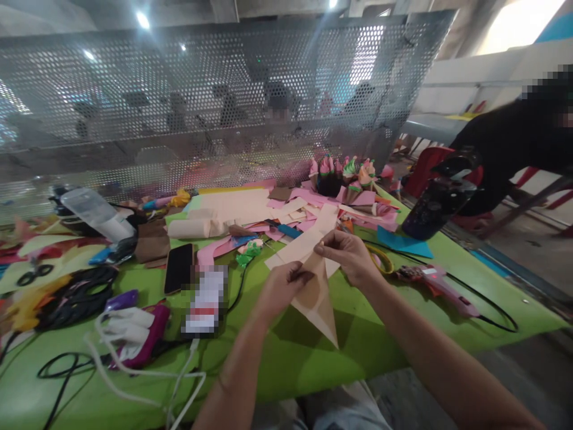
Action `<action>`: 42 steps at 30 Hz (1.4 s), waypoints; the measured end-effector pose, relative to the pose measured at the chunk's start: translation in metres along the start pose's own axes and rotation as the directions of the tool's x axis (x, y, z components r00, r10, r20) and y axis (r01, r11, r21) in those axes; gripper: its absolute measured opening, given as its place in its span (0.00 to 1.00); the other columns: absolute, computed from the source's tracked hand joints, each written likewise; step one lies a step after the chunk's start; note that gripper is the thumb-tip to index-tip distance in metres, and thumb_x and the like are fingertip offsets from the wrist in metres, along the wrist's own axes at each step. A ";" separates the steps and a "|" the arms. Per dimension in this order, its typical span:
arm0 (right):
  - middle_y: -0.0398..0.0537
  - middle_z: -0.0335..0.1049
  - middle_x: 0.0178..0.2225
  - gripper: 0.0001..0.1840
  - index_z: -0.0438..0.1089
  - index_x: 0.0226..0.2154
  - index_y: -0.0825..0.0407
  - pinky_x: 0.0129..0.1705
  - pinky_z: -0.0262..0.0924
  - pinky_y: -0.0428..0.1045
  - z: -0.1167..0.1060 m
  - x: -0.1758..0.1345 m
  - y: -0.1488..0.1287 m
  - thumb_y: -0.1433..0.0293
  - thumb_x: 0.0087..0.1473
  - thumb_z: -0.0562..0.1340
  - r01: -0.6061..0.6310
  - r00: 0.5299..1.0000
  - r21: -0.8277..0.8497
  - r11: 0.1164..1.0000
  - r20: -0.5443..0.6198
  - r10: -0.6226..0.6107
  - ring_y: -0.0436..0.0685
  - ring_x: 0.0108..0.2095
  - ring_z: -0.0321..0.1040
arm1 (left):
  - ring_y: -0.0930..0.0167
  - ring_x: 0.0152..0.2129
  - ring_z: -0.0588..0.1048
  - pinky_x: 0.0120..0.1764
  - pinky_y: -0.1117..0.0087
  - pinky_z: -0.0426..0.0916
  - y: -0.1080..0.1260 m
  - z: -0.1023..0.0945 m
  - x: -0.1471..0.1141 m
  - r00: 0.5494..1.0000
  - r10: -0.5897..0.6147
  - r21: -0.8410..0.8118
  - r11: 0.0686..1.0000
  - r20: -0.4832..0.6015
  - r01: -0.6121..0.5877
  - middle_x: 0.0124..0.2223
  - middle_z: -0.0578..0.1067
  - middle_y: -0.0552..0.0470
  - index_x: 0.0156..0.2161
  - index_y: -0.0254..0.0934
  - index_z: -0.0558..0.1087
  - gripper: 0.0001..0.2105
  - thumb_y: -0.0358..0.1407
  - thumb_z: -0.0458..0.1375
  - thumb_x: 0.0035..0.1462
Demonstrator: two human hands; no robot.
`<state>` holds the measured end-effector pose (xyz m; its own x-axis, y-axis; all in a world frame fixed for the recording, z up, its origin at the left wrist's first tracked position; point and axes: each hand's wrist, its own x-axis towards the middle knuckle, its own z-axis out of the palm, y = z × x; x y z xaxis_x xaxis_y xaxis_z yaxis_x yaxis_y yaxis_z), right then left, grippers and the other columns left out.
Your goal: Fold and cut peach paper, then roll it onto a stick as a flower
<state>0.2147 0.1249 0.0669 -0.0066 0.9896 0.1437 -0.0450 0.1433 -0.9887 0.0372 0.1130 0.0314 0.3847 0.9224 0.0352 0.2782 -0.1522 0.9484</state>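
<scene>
Green tabletop (286, 370) with black phone (179, 270), pink corded tool (450, 291), dark bottle (434, 203) and blue paper (405, 242).

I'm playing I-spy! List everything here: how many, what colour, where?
Table: one, green, foreground
Mesh screen: one, grey, behind
Paper scraps: many, mostly pink, cream, back
Swirled pieces: several, pink, green, orange, back right
Bottles: two, clear left, dark right
Phones: two, dark-edged, left
Power strip: one, magenta, front left
Scissors: at least one, black, left
Cables: several, black, white, tabletop
Ring: one, yellow, centre right
Corded tool: one, pink, right
Chair: one, red, right
Person: one, black clothing, far right
Folded paper: one, cream, in hands
Left hand: one, bare, centre
Right hand: one, bare, centre
</scene>
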 end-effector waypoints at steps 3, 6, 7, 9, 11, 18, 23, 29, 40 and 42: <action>0.41 0.65 0.21 0.27 0.67 0.20 0.50 0.28 0.57 0.48 0.000 0.000 0.002 0.47 0.30 0.74 0.006 1.000 0.002 1.000 -0.011 -0.006 0.50 0.24 0.59 | 0.74 0.23 0.61 0.27 0.74 0.56 0.000 -0.001 0.000 1.000 0.010 0.030 1.000 -0.002 -0.010 0.24 0.61 0.57 0.24 0.38 0.60 0.14 0.43 0.56 0.52; 0.40 0.64 0.21 0.27 0.66 0.20 0.50 0.28 0.56 0.47 -0.001 0.000 0.003 0.48 0.31 0.74 0.008 1.000 0.005 1.000 -0.007 -0.008 0.50 0.24 0.59 | 0.73 0.24 0.62 0.27 0.73 0.57 0.000 -0.001 0.001 1.000 0.013 0.045 0.999 0.006 -0.014 0.24 0.62 0.57 0.24 0.38 0.61 0.13 0.43 0.56 0.52; 0.40 0.65 0.22 0.26 0.67 0.21 0.50 0.28 0.56 0.48 -0.001 0.000 0.002 0.48 0.31 0.74 0.007 1.000 0.003 1.000 0.000 -0.007 0.50 0.24 0.59 | 0.73 0.24 0.63 0.27 0.73 0.57 0.000 -0.001 0.001 1.000 0.012 0.045 0.999 0.009 -0.012 0.25 0.63 0.56 0.25 0.38 0.62 0.13 0.43 0.56 0.52; 0.41 0.66 0.23 0.25 0.69 0.22 0.50 0.29 0.58 0.48 -0.001 0.000 0.000 0.49 0.32 0.74 0.008 1.000 -0.004 1.000 0.026 -0.008 0.51 0.26 0.61 | 0.72 0.25 0.64 0.27 0.73 0.57 0.000 -0.001 0.000 1.000 0.000 0.044 0.999 0.012 -0.001 0.25 0.65 0.56 0.26 0.37 0.63 0.12 0.43 0.56 0.52; 0.43 0.69 0.25 0.24 0.72 0.24 0.51 0.32 0.59 0.49 -0.002 0.000 -0.001 0.50 0.33 0.74 0.011 0.999 0.001 1.000 0.050 -0.011 0.52 0.28 0.63 | 0.72 0.24 0.64 0.27 0.73 0.56 0.000 -0.001 0.000 1.000 -0.015 0.040 0.999 0.012 0.014 0.25 0.66 0.56 0.26 0.37 0.64 0.12 0.43 0.56 0.52; 0.43 0.69 0.23 0.22 0.73 0.21 0.52 0.32 0.58 0.49 -0.005 0.001 -0.001 0.52 0.32 0.75 -0.007 0.999 0.029 1.000 0.041 0.006 0.51 0.27 0.62 | 0.74 0.23 0.61 0.26 0.73 0.55 0.001 -0.001 0.000 1.000 -0.013 0.017 1.000 0.016 0.013 0.24 0.62 0.57 0.24 0.38 0.61 0.14 0.43 0.57 0.52; 0.42 0.68 0.22 0.24 0.71 0.21 0.52 0.31 0.57 0.49 -0.005 0.002 0.000 0.50 0.33 0.74 0.026 0.999 0.001 1.000 0.031 -0.026 0.51 0.25 0.61 | 0.74 0.24 0.61 0.26 0.73 0.55 0.001 -0.002 0.001 0.999 -0.014 0.017 1.000 0.030 0.014 0.24 0.63 0.57 0.25 0.38 0.61 0.13 0.43 0.57 0.52; 0.40 0.65 0.20 0.23 0.70 0.19 0.52 0.29 0.54 0.48 -0.004 0.001 -0.001 0.51 0.32 0.75 0.026 1.000 0.013 1.000 0.004 -0.026 0.50 0.24 0.58 | 0.73 0.24 0.62 0.27 0.73 0.56 0.005 -0.002 -0.001 0.999 -0.015 0.010 1.000 0.042 0.015 0.25 0.63 0.57 0.25 0.38 0.61 0.13 0.44 0.56 0.52; 0.44 0.71 0.26 0.19 0.75 0.28 0.50 0.34 0.58 0.49 -0.005 0.002 0.002 0.52 0.40 0.70 0.069 0.997 0.063 0.996 -0.024 -0.068 0.53 0.29 0.64 | 0.73 0.24 0.63 0.26 0.74 0.56 0.004 -0.005 0.001 1.000 -0.014 -0.017 1.000 -0.023 0.014 0.23 0.64 0.57 0.24 0.37 0.62 0.14 0.43 0.58 0.52; 0.46 0.73 0.29 0.20 0.76 0.30 0.50 0.36 0.59 0.49 -0.004 0.002 0.002 0.52 0.41 0.70 0.039 0.998 0.049 0.998 0.043 -0.041 0.54 0.31 0.66 | 0.73 0.24 0.64 0.26 0.74 0.57 0.006 -0.006 0.001 0.997 -0.031 -0.070 0.997 -0.074 0.025 0.23 0.64 0.57 0.24 0.37 0.63 0.15 0.44 0.59 0.52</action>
<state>0.2187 0.1268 0.0648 -0.0479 0.9814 0.1859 -0.0942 0.1808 -0.9790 0.0336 0.1151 0.0390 0.3100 0.9503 0.0294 0.2252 -0.1034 0.9688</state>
